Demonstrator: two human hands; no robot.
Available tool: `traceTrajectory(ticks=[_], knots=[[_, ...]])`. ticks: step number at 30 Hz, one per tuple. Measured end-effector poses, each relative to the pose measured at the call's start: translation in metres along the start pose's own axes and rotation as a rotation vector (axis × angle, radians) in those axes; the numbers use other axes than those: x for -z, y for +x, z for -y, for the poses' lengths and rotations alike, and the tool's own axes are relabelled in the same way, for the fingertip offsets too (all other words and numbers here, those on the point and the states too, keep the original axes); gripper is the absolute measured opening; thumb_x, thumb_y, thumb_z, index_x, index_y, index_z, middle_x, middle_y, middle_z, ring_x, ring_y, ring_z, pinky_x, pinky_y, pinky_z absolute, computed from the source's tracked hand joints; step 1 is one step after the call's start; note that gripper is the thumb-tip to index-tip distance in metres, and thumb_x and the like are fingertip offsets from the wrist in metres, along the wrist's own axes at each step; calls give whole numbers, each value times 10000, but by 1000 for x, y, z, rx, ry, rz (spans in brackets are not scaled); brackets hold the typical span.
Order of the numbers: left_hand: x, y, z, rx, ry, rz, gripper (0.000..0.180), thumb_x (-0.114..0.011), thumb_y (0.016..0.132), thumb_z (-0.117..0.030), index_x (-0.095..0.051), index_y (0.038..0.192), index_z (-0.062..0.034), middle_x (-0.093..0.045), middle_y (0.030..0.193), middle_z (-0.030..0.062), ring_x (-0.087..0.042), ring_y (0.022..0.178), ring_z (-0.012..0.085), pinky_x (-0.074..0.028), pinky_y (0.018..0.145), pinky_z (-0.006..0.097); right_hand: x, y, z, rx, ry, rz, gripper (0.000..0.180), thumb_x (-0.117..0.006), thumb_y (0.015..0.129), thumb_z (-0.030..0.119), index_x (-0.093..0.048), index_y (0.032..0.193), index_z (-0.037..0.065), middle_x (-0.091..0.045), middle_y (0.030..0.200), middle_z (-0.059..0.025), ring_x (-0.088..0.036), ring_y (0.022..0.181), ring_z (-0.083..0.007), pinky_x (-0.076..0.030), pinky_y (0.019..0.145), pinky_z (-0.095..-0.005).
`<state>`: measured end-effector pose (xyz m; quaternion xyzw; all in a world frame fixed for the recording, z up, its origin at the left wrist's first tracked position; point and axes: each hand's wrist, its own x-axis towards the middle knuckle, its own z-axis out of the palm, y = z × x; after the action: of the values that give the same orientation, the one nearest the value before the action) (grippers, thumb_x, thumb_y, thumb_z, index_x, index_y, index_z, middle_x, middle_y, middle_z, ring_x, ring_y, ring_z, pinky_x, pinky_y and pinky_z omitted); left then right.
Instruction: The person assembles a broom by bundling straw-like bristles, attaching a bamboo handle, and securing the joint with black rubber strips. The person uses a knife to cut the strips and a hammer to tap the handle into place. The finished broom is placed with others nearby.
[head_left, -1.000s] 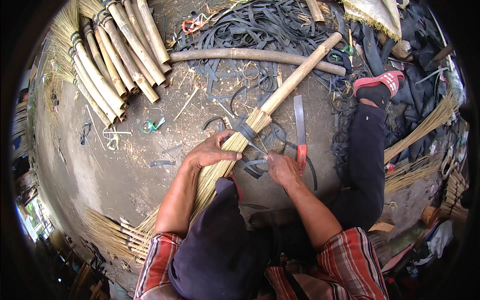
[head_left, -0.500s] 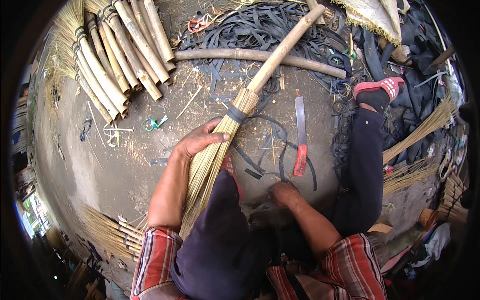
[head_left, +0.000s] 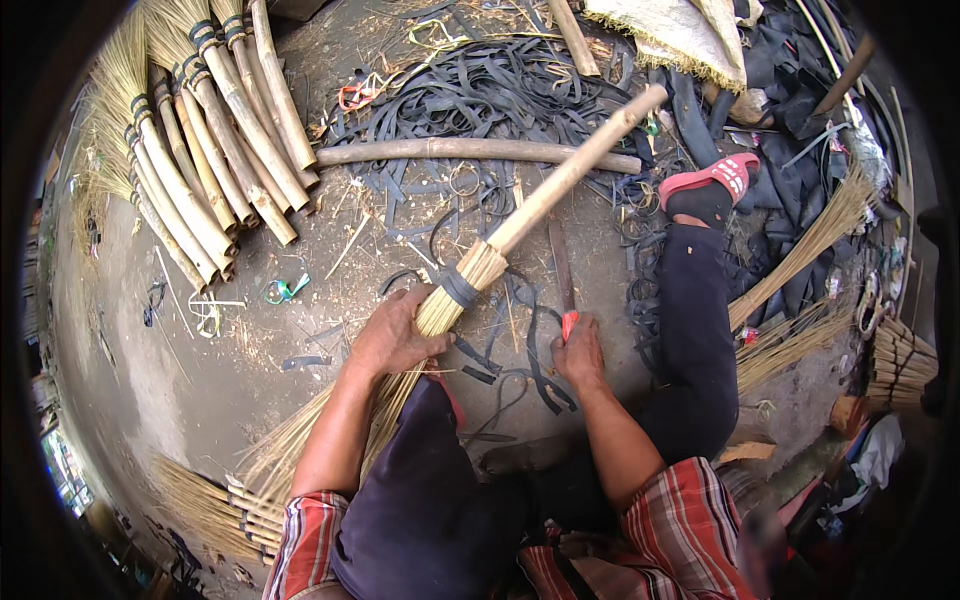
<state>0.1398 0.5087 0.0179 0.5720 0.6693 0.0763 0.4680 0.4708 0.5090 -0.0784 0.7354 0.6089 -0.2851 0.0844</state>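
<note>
My left hand (head_left: 400,335) is wrapped round the bristles of a broom (head_left: 440,312) just below its binding. A black rubber band (head_left: 460,285) circles the bristle tops where they meet the pale wooden handle (head_left: 560,185), which slants up to the right. The loose bristles fan out under my left forearm and over my thigh. In my right hand (head_left: 580,352) is the red grip of a knife, its long dark blade (head_left: 561,265) pointing away from me. Black rubber strips (head_left: 540,350) lie on the ground between my hands.
Several finished brooms (head_left: 205,150) lie at the far left. A heap of rubber strips (head_left: 480,100) is at the back, behind a long pole (head_left: 420,150). Bundles of bristles (head_left: 800,250) lie at the right, past my foot in a pink sandal (head_left: 705,185). More bristle bundles (head_left: 220,510) sit at lower left.
My right hand has taken hold of the knife that lay on the ground, and its blade has turned. My left hand still grips the broom, whose bristles now spread further left.
</note>
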Motion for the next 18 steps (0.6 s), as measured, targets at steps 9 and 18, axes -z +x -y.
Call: traceTrajectory(ticks=[9, 18], knots=[[-62, 3, 3, 141, 354, 11, 870, -807, 817, -573, -506, 1427, -30, -724, 1148, 261, -725, 1006, 446, -576, 890, 526, 41, -42, 6, -399, 1050, 180, 208, -577, 1035, 271, -529, 1024, 69, -590, 702, -127, -580, 487, -245, -462, 410, -395], [-79, 11, 19, 105, 418, -87, 737, -823, 804, -476, -524, 1345, -73, -741, 992, 243, -741, 869, 451, -604, 790, 542, 88, 17, 3, 202, 121, 49, 381, -586, 1020, 326, -590, 1160, -28, -693, 1069, -348, -655, 1030, -548, -520, 892, -597]])
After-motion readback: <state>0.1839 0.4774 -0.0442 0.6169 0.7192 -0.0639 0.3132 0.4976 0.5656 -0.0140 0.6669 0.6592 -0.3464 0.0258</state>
